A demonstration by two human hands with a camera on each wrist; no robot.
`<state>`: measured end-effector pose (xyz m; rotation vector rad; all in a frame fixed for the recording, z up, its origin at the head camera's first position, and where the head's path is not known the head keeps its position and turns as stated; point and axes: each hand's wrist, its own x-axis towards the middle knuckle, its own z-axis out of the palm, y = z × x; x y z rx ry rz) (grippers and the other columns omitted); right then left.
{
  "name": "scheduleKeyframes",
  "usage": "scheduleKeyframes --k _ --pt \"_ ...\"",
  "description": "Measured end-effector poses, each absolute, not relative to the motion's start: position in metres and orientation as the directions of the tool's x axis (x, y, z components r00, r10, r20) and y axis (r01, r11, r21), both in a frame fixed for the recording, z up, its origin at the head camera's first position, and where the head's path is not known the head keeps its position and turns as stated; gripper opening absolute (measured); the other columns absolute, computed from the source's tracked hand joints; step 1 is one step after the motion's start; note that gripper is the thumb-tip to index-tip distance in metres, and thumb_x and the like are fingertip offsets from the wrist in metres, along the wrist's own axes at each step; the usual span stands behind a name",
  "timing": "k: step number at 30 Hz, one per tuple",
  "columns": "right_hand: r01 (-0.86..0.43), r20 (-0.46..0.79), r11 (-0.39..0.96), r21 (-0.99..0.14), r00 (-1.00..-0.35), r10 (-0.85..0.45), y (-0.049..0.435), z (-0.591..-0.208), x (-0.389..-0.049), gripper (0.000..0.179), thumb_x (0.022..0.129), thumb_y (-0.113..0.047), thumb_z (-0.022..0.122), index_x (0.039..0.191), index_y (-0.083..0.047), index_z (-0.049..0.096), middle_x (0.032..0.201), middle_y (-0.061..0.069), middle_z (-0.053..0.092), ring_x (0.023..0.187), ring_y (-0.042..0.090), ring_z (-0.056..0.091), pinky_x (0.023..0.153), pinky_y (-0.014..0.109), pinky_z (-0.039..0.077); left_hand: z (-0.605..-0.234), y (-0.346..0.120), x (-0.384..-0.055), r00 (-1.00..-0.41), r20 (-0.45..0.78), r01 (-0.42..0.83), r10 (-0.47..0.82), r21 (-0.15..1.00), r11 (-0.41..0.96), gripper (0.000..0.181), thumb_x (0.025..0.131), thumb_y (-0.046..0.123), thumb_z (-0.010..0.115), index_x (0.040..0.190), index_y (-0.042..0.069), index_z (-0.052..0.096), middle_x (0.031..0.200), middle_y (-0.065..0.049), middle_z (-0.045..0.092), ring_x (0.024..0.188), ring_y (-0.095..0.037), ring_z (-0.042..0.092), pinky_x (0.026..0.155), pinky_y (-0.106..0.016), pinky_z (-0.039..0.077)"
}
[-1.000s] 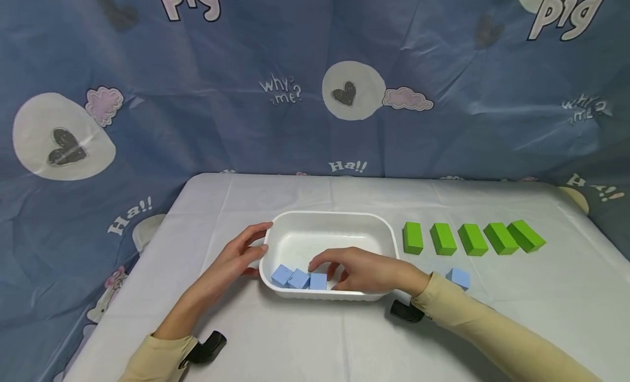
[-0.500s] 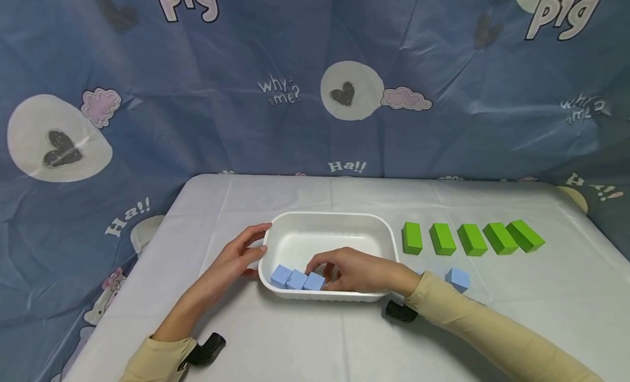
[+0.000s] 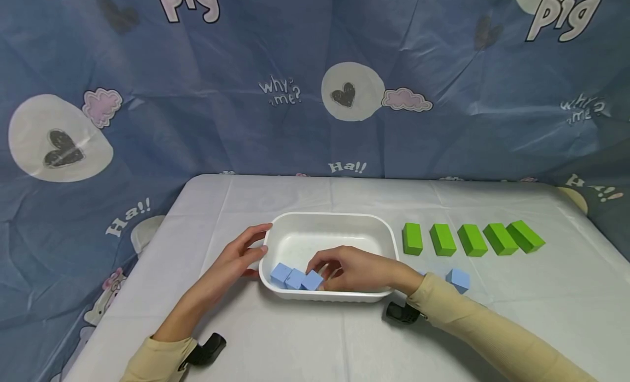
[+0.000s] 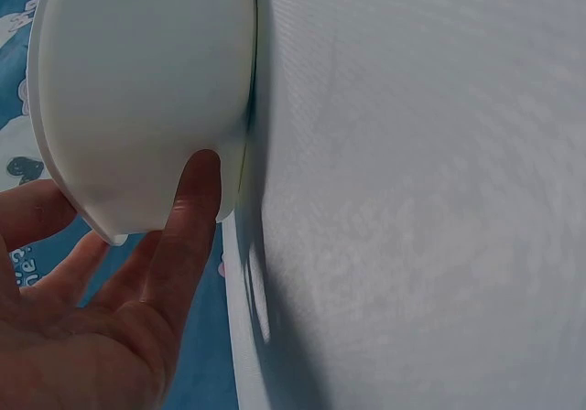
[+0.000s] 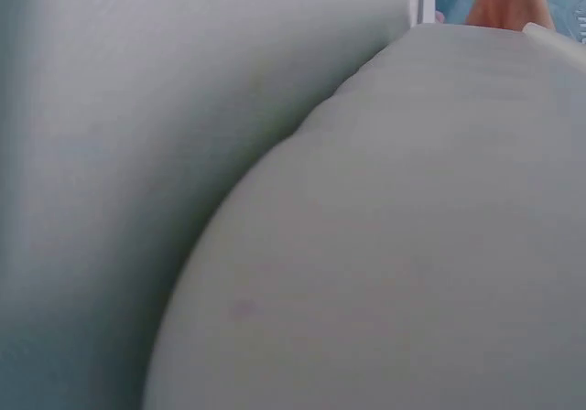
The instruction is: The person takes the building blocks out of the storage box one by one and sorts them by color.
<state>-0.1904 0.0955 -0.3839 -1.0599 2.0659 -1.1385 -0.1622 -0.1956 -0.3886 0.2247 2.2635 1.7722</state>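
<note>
Compared with a second ago, the rightmost light-blue cube [image 3: 312, 281] in the white plastic tray [image 3: 339, 229] has slid left and turned cornerwise, now close against the middle cube [image 3: 295, 279], with the left cube [image 3: 281, 274] just beyond. The right hand [image 3: 354, 268] has gone left with it, fingers bent at the cube; I can't tell whether they pinch it or only nudge it. The left hand [image 3: 236, 256] hasn't shifted, its fingers apart against the tray's left end.

The cubes sit along the front wall, with bare tray floor running behind them to the far side. Five green rectangular blocks [image 3: 472, 240] line up right of the tray, and another blue cube [image 3: 459, 281] lies near the right sleeve [image 3: 450, 302].

The left wrist view shows one finger straight against the outer wall; the right wrist view is mostly that wall, hiding the right fingers.
</note>
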Motion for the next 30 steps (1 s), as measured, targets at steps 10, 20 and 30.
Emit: scheduleKeyframes --k 10,20,30 --pt "-0.309 -0.062 0.264 -0.914 -0.537 -0.842 0.0955 -0.3854 -0.1906 0.032 0.089 -0.009 0.073 0.119 -0.019 0.064 0.114 -0.004 0.063 0.099 0.016 0.064 0.091 0.031 0.050 -0.3893 -0.1955 -0.1622 -0.954 -0.110 -0.039 0.281 0.968 0.247 0.047 0.102 0.022 0.054 0.147 0.024 0.041 0.150 -0.007 0.039 0.120 -0.032 0.053 0.079 -0.042 0.053" --pt "-0.326 0.007 0.229 -0.917 -0.588 -0.809 0.0960 -0.3835 -0.1935 0.033 0.086 -0.013 0.078 0.116 -0.019 0.067 0.113 -0.003 0.063 0.102 0.019 0.060 0.087 0.034 0.052 -0.3885 -0.1957 -0.1629 -0.952 -0.112 -0.039 0.285 0.968 0.250 0.047 0.102 0.024 0.054 0.147 0.025 0.041 0.150 -0.008 0.039 0.120 -0.031 0.052 0.080 -0.042 0.053" --pt "-0.251 0.055 0.148 -0.957 -0.655 -0.753 0.0949 -0.3820 -0.1943 0.039 0.084 0.002 0.074 0.119 -0.012 0.065 0.115 0.003 0.062 0.105 0.024 0.060 0.087 0.034 0.053 -0.3875 -0.1951 -0.1632 -0.952 -0.099 -0.028 0.291 0.971 0.236 0.047 0.103 0.022 0.053 0.148 0.023 0.040 0.149 -0.009 0.040 0.119 -0.032 0.053 0.080 -0.042 0.053"
